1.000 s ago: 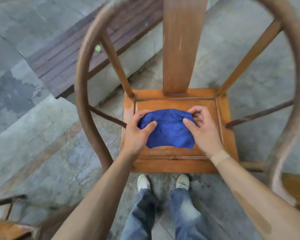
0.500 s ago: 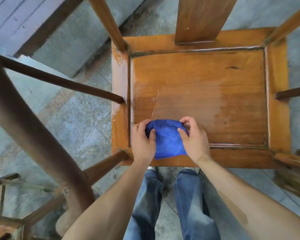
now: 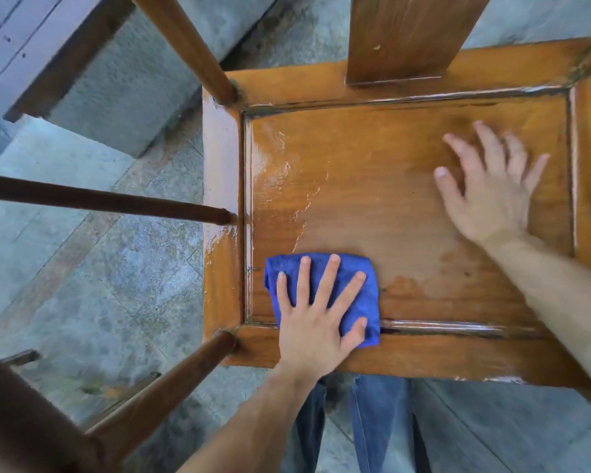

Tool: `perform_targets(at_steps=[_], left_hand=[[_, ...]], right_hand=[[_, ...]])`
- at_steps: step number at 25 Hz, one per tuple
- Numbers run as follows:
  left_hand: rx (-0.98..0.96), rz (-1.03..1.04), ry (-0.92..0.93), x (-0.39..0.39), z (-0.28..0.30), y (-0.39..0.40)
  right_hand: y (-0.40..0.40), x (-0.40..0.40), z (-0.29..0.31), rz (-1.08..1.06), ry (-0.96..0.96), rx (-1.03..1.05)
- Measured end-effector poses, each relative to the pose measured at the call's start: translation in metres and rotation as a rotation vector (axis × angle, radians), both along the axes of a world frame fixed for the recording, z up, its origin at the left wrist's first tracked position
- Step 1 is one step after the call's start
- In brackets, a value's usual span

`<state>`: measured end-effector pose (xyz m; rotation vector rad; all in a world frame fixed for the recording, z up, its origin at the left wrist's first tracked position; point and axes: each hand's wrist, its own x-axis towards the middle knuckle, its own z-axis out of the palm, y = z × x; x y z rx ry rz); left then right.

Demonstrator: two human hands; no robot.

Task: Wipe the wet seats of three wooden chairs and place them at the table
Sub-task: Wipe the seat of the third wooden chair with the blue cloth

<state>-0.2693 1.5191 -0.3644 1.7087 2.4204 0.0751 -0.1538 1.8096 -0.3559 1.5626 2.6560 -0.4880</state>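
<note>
A wooden chair's seat [image 3: 389, 206] fills the view from above. Water glistens on the seat's left side, the wet patch [image 3: 280, 172] running along the left frame; the right side looks duller. A folded blue cloth [image 3: 367, 302] lies at the seat's front left corner. My left hand [image 3: 314, 322] presses flat on the cloth, fingers spread. My right hand [image 3: 488, 199] is open and blurred above the right part of the seat, holding nothing.
The chair's back splat [image 3: 413, 35] rises at the far edge. Round arm spindles [image 3: 99, 199] and a curved rail stand on the left. A stone floor [image 3: 99, 285] lies below, with a stone step [image 3: 116, 80] beyond. My jeans [image 3: 382, 425] touch the seat's front.
Both hands held the cloth, dragging it from the seat's middle to the front. Now my right hand has let go and moved right, and my left hand flattens the cloth. The view has come closer.
</note>
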Motion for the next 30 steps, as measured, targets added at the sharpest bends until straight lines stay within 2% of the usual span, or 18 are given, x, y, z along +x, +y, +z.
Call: perform_targets(at_steps=[6, 13, 16, 19, 21, 24, 30], left_hand=[[-0.004, 0.05, 0.038, -0.024, -0.004, 0.041], [-0.092, 0.238, 0.038, -0.173, -0.009, 0.237], [-0.132, 0.292, 0.043, -0.212, -0.004, 0.288], [-0.227, 0.369, -0.051, -0.224, 0.006, 0.312], [-0.154, 0.332, -0.033, -0.218, 0.001, 0.297], [-0.011, 0.191, -0.018, -0.178, -0.005, 0.22], [-0.154, 0.221, -0.072, -0.039, 0.004, 0.003]], right_hand=[[0.01, 0.005, -0.014, 0.004, -0.008, 0.071], [0.012, 0.004, -0.019, 0.015, -0.008, 0.083], [0.013, 0.004, -0.02, 0.016, -0.002, 0.088], [0.012, 0.004, -0.02, 0.019, 0.017, 0.099], [0.013, 0.003, -0.02, 0.022, 0.013, 0.102], [0.013, 0.005, -0.02, 0.016, 0.008, 0.103], [0.013, 0.003, -0.016, 0.028, 0.005, 0.058]])
